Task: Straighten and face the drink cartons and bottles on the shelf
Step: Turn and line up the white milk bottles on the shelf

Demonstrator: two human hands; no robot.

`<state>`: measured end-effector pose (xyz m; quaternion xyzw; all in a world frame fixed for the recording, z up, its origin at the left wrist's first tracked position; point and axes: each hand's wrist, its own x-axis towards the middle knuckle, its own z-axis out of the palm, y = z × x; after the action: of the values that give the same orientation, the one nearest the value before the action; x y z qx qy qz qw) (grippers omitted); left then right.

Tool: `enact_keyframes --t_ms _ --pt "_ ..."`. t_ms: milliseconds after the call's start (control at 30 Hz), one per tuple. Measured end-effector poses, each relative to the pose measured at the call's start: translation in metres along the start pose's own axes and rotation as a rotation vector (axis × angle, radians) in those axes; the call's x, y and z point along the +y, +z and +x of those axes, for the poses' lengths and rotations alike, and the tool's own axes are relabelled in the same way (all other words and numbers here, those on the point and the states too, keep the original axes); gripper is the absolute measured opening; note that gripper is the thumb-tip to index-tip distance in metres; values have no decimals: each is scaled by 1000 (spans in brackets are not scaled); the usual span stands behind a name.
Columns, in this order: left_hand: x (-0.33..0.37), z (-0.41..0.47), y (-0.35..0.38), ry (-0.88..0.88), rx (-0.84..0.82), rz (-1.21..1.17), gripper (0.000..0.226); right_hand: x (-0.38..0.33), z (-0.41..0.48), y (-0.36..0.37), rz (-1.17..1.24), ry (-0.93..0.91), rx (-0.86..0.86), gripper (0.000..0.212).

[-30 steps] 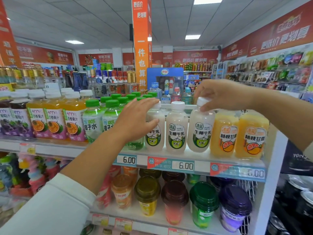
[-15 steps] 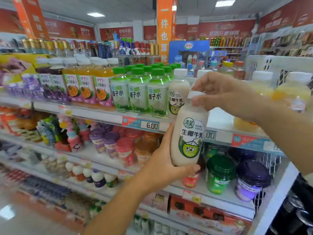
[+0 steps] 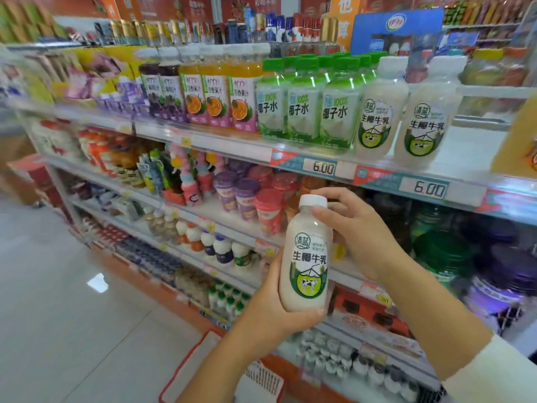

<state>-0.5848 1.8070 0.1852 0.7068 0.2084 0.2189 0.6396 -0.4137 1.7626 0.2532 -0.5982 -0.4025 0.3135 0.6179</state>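
Pale tiled floor down the aisle, a bright glare patch bouncing off it; tiered white shelving runs along the right; red banners line the far wall; orange pillar beyond.

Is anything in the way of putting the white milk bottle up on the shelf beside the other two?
Nothing visible is. The left hand and right hand hold the white plastic milk bottle lower than the white shelf, whose bare patch right of the two matching bottles looks free.
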Motion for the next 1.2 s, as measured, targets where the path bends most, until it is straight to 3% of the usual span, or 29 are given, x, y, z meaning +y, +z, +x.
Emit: enact_keyframes --t_ms 267,433,533,700,833,933,1067,1133,1200 --pt "-12 -34 -14 19 89 64 94 17 -12 38 -49 14 69 12" --pt "-32 -45 -42 -219 62 -321 98 25 -25 56 117 46 26 18" --pt "-37 -50 -47 -275 62 -477 83 24 -30 64 184 62 3 16" --pt "-25 -56 -41 -94 416 147 76 20 -33 75 60 18 93 8" --pt "-27 -61 -43 8 421 308 79 21 -36 81 92 33 212 9" --pt "-29 -64 -55 -65 278 112 75 21 -38 80 199 78 201 17" --pt "-35 -68 -64 -220 60 -517 72 22 -42 81 296 77 106 32" --pt "-36 -70 -60 -191 88 -537 71 23 -44 84 277 65 62 30" --pt "-35 -71 -55 -103 223 -325 67 24 -44 85 229 57 59 20"
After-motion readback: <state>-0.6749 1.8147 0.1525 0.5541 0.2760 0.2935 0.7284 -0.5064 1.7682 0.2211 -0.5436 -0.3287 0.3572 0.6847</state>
